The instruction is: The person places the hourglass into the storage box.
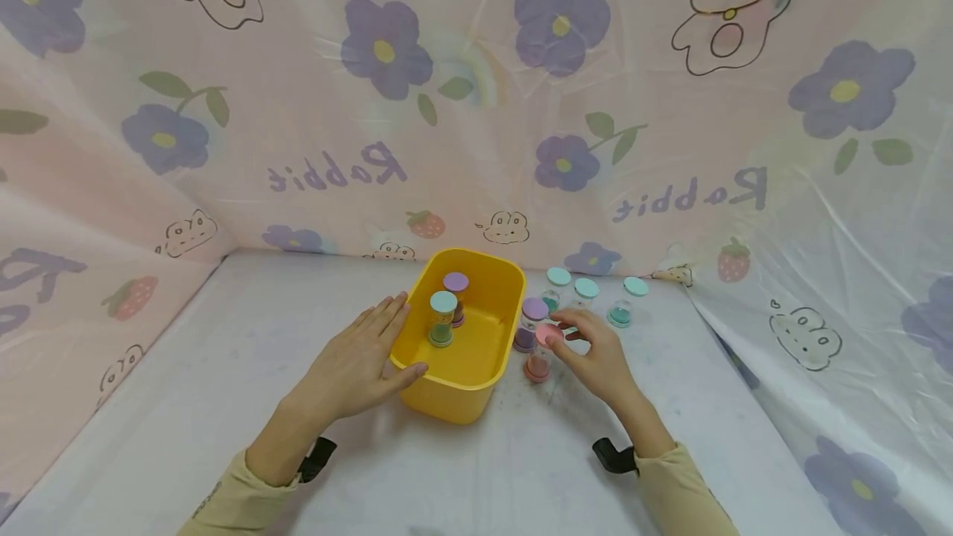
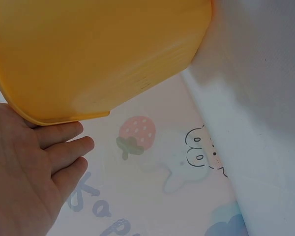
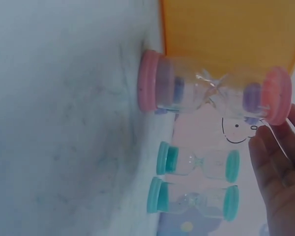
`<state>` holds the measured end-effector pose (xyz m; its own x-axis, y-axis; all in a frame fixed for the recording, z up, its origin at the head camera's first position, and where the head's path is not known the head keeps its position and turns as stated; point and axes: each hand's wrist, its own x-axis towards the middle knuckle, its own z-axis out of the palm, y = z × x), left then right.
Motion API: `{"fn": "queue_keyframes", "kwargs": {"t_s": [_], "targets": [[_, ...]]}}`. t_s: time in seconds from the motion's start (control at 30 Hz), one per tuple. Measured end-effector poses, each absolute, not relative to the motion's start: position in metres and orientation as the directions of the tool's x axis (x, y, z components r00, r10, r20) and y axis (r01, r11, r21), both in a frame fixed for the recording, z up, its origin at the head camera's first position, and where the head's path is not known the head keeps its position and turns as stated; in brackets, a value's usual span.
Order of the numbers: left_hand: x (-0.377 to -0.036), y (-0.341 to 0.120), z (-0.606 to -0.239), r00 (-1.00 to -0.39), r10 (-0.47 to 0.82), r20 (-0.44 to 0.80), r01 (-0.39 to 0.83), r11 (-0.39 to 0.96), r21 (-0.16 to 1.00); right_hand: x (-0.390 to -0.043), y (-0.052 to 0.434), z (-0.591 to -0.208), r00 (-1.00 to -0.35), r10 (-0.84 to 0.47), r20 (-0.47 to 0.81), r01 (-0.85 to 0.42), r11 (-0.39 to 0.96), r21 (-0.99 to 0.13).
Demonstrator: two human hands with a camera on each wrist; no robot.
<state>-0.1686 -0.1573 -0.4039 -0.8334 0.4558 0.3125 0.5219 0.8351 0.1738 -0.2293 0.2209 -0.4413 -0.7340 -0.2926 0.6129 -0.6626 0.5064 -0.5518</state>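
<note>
Pink-capped clear plastic sand timer (image 1: pixel 539 352) stands upright on the white table (image 1: pixel 223 370), just right of the yellow plastic tub (image 1: pixel 476 391); right hand (image 1: pixel 596 354) has fingertips (image 1: pixel 557 337) on its top cap, fingers loosely curved, grip not fully visible; left hand (image 1: pixel 357 362) lies flat, fingers straight, against the tub's left wall; teal-capped timer (image 1: pixel 442 319) and purple-capped timer (image 1: pixel 456 298) stand inside the tub.

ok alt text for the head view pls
A left hand rests flat on the side of a yellow tub holding two sand timers, while the right hand touches the top of a pink sand timer beside it.
</note>
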Motion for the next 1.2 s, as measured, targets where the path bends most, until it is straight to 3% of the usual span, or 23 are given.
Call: {"fn": "queue_keyframes", "kwargs": {"t_s": [0.33, 0.9, 1.2], "targets": [[-0.168, -0.156, -0.403, -0.836, 0.457, 0.304, 0.520, 0.835, 0.178, -0.211, 0.208, -0.424, -0.713, -0.327, 0.620, -0.692, 0.468, -0.550], [-0.169, -0.157, -0.404, -0.836, 0.456, 0.305, 0.520, 0.836, 0.174, -0.209, 0.205, -0.427, -0.720, -0.326, 0.612, -0.689, 0.435, -0.580], [-0.169, -0.156, -0.404, -0.836, 0.457, 0.304, 0.520, 0.836, 0.174, -0.207, 0.206, -0.426, -0.694, -0.309, 0.650, -0.710, 0.443, -0.548]]}}
